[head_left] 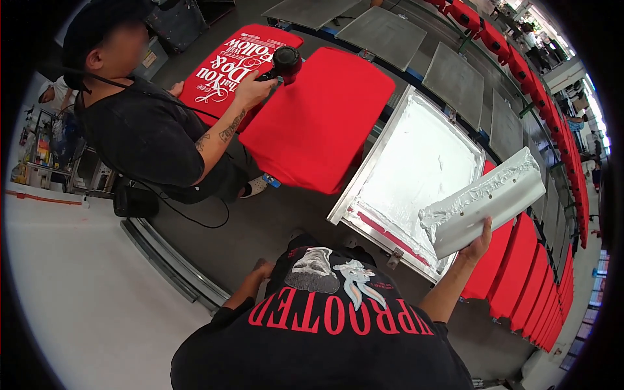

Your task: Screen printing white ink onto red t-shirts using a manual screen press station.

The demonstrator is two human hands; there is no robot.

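My right hand (pixel 478 243) grips a wide grey-white squeegee (pixel 494 211) by its lower edge. Thick white ink coats the squeegee's upper edge. It is held tilted over the near right corner of a screen-printing frame (pixel 356 184), whose mesh is smeared with white ink (pixel 422 149). A red strip runs along the frame's near side. My left hand (pixel 263 268) hangs low beside my black shirt, away from the frame; its fingers are too hidden to read.
At the left a co-worker (pixel 149 123) holds a black corded heat gun (pixel 286 62) over a plain red shirt (pixel 325 117) on a platen. Beside it lies a red shirt with white lettering (pixel 218 81). Bare grey platens (pixel 455 78) stand behind; more red shirts (pixel 520 273) line the right.
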